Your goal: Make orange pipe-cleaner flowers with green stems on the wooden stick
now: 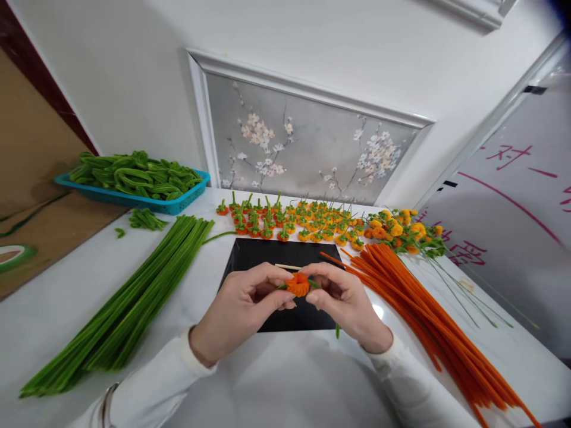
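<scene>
Between my hands, above a black board [281, 318], is a small orange pipe-cleaner pumpkin [297, 285] with green pipe cleaner showing at both sides. My left hand [245, 303] pinches its left side with thumb and fingers. From the right, my right hand [341, 297] pinches the other side, and a green end hangs below that palm. A thin pale stick [288, 267] lies on the board just behind my fingertips. The fingers partly hide the pumpkin and the green strand.
Green pipe cleaners [129, 303] lie at left, orange pipe cleaners [428, 315] at right. Behind the board stand rows of small finished pumpkins [307, 220]. A blue basket [173, 205] holds green coiled pieces, with short green pieces [147, 219] in front. Yellow-orange flowers [397, 229] lie back right.
</scene>
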`<state>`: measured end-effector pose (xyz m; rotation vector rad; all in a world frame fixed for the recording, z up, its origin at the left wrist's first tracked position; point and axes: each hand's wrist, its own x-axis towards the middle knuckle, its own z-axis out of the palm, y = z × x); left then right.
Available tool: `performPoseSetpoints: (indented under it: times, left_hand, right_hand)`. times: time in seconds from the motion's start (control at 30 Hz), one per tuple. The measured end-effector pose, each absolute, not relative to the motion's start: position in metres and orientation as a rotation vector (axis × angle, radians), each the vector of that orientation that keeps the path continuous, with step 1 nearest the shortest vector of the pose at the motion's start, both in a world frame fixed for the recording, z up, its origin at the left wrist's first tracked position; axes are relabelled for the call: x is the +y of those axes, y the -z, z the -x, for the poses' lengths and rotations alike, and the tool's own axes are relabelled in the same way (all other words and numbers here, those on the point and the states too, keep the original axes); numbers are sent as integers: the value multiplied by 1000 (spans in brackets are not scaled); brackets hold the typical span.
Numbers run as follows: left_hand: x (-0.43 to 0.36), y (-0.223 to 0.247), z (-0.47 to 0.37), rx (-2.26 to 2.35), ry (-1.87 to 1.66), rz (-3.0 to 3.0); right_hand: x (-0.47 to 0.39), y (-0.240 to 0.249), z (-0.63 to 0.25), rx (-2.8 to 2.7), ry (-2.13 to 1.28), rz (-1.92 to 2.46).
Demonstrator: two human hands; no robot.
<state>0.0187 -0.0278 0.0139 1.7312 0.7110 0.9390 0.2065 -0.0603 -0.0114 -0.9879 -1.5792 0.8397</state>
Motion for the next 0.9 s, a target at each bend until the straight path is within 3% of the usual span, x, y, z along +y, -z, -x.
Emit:
performPoseSetpoints:
  times: [0.53, 0.9]
  left_hand:
    - [-27, -17, -16, 659, -847, -1779]
    - [-23, -11, -19, 674, -630, -1317]
  right_hand:
    - [-63, 6, -199, -1617, -548, 1050]
    - [-61, 7, -197, -1677, -443, 939]
